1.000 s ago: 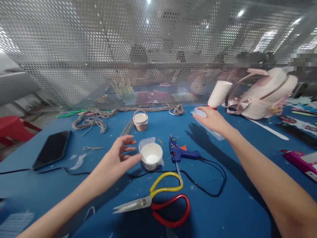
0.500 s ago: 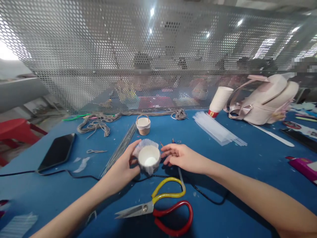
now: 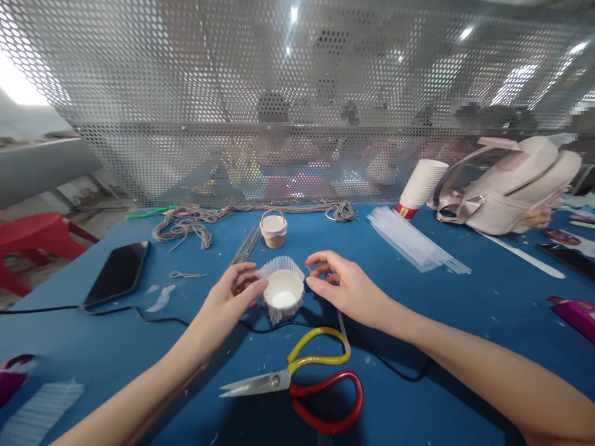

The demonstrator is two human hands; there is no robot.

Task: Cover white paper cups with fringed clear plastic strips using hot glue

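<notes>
A short white paper cup (image 3: 284, 291) stands on the blue table, with a pleated translucent strip (image 3: 281, 262) fanned out around its outside and rising above its far rim. My left hand (image 3: 235, 294) is at the cup's left side, fingers curved and apart, thumb tip against or just beside the frilled edge. On the right, my right hand (image 3: 344, 288) hovers close to the rim with loosely bent fingers and nothing visible in them. Large scissors (image 3: 279, 379) with one yellow and one red handle lie in front, blades apart. Behind the cup stands a small handled basket (image 3: 273, 230).
Grey cords (image 3: 190, 226) and thin grey sticks (image 3: 246, 246) lie behind. At left is a phone (image 3: 118, 272); a black cable (image 3: 158, 318) crosses the table. Translucent strips (image 3: 413, 238), stacked paper cups (image 3: 422, 186) and a pale backpack (image 3: 506, 186) are at right, before a perforated metal screen (image 3: 186, 111).
My left hand has loosened from around the cup's side and shifted up to its frilled edge. My right hand has lifted slightly, its fingers near the rim. The view has shifted a little.
</notes>
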